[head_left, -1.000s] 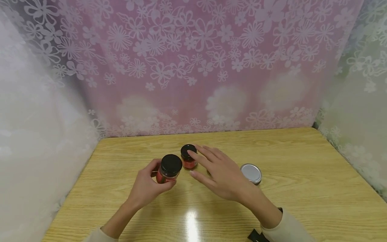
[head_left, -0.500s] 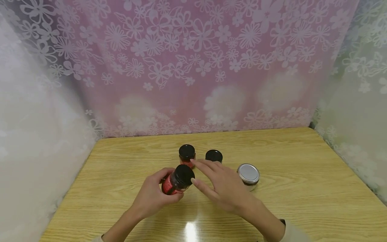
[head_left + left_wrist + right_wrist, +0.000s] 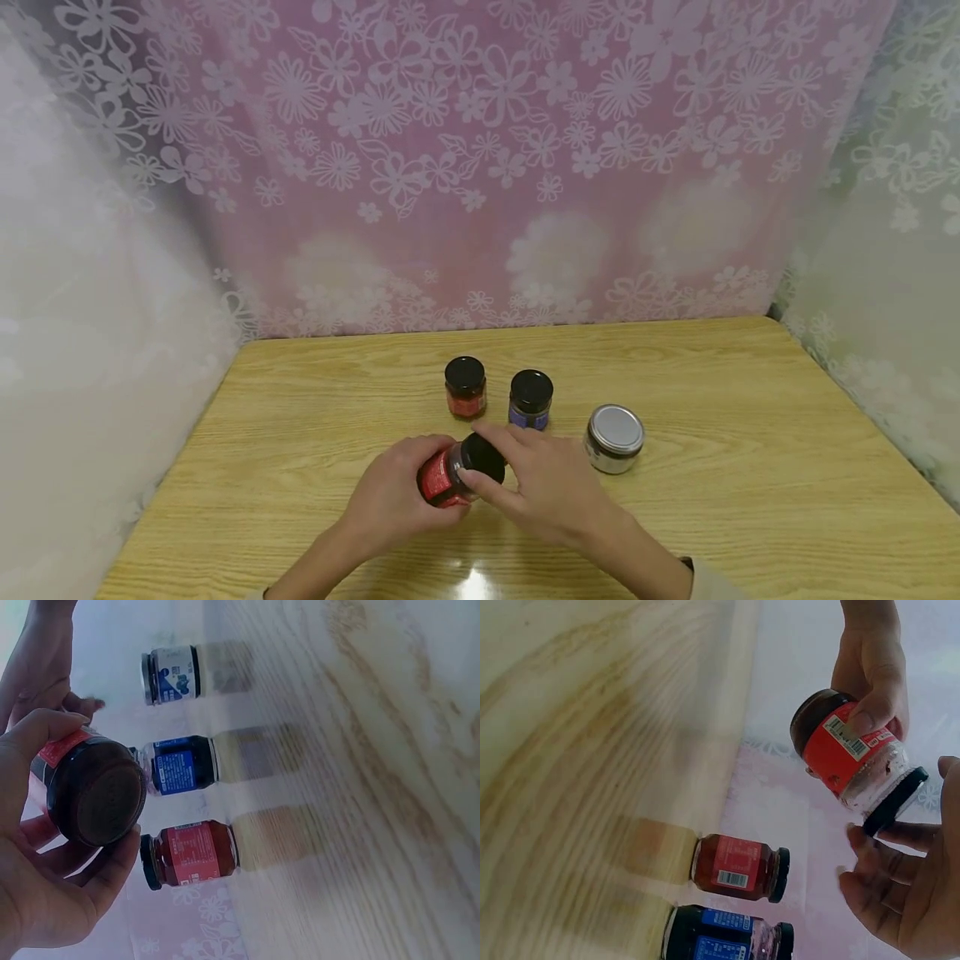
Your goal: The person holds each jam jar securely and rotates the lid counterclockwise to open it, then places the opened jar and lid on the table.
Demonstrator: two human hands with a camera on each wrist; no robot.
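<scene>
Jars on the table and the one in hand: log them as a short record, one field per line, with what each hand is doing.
held jar: red-labelled jar, tilted, off the table
left hand: grips the held jar's body
right hand: at the black lid; firmness of grip cannot be told
standing jars, left to right in head view: second red-labelled jar, blue-labelled jar, silver-lidded jar
lids: on all four jars
backdrop: pink floral cloth
</scene>
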